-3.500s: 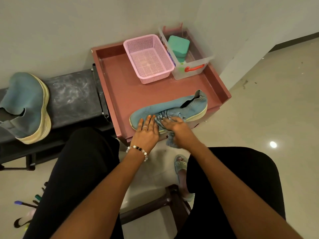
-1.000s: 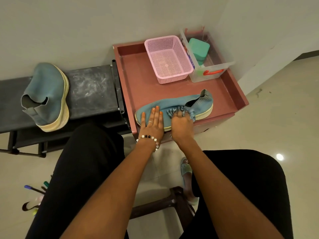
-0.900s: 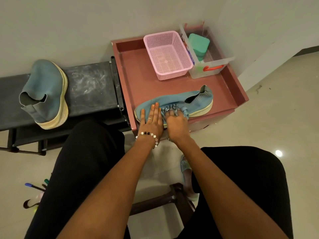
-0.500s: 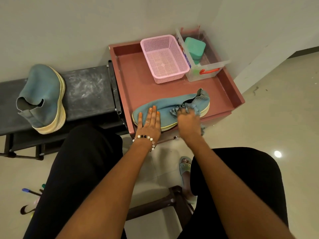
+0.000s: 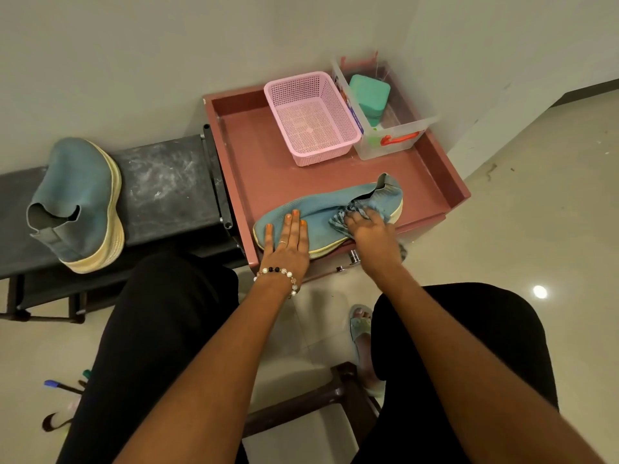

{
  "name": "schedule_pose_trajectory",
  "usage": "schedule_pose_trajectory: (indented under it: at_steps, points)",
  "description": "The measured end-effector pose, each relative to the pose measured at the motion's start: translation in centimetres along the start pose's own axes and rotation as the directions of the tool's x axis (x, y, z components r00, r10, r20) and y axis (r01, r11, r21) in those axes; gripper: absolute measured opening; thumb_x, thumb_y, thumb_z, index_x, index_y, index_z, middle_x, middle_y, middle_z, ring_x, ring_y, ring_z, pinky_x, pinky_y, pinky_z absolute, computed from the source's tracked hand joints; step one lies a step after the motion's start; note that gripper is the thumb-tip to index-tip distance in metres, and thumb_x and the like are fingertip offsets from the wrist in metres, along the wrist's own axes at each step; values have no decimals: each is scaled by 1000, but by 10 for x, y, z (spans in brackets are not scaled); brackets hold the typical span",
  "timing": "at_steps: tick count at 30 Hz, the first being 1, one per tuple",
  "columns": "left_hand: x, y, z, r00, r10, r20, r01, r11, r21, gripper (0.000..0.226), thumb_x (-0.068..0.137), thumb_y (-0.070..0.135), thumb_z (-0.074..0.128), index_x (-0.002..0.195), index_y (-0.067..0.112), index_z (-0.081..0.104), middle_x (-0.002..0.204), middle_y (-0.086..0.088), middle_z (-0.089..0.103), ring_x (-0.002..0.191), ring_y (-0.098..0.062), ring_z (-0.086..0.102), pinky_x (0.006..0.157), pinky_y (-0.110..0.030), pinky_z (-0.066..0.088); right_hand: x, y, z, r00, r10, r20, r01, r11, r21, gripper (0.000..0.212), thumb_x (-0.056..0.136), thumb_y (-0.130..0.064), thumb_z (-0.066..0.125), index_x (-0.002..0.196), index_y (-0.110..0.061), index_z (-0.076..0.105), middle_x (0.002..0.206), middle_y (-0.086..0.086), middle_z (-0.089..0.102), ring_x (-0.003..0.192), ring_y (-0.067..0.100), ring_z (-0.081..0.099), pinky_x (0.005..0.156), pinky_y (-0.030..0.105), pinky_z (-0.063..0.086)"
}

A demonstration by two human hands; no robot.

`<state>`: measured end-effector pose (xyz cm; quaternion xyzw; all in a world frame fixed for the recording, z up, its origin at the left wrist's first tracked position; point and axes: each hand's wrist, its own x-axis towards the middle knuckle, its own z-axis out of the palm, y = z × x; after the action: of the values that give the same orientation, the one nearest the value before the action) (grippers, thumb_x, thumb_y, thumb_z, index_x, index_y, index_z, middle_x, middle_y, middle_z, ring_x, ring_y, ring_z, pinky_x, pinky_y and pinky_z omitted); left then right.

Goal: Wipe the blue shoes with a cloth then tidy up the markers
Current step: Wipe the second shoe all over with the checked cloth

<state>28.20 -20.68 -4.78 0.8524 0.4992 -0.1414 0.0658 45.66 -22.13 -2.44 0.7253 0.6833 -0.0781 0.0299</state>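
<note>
The blue shoe (image 5: pixel 321 209) lies on its side along the front edge of the red tray surface (image 5: pixel 258 162). My left hand (image 5: pixel 288 242) presses flat on its toe, fingers straight. My right hand (image 5: pixel 370 232) bunches the cloth (image 5: pixel 341 217) against the shoe near its opening, hiding most of the cloth. The second shoe (image 5: pixel 78 202) stands on the dark bench surface (image 5: pixel 167 182). The markers (image 5: pixel 62 386) on the floor peek out, mostly hidden behind my leg.
</note>
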Motion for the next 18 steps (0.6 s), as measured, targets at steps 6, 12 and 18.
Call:
schedule_pose_trajectory:
  at_steps: [6, 12, 18]
  points:
    - [0, -1, -5, 996, -4, 92, 0, 999, 40, 85, 92, 11, 51, 147, -3, -12, 151, -21, -30, 142, -32, -25, 111, -58, -10, -11, -67, 17, 999, -43, 26, 37, 979, 199, 50, 88, -10, 55, 136, -5, 44, 144, 12, 42, 140, 33, 26, 110, 43, 31]
    - [0, 0, -4, 999, 9, 44, -10, 1000, 18, 78, 90, -5, 38, 146, -3, -17, 152, -22, -28, 143, -33, -23, 111, -59, -9, 2, 21, 0, 969, -238, 64, 239, 971, -17, 54, 93, -6, 47, 143, -22, 38, 150, 1, 37, 140, 25, 28, 109, 44, 30]
    - [-2, 2, -4, 998, -11, 56, 10, 1000, 12, 94, 85, 3, 53, 147, -3, -17, 152, -21, -28, 143, -33, -22, 110, -59, -11, -1, -16, 4, 993, 87, -80, -92, 993, -73, 44, 86, -1, 45, 129, -3, 51, 136, 13, 51, 133, 34, 38, 101, 51, 34]
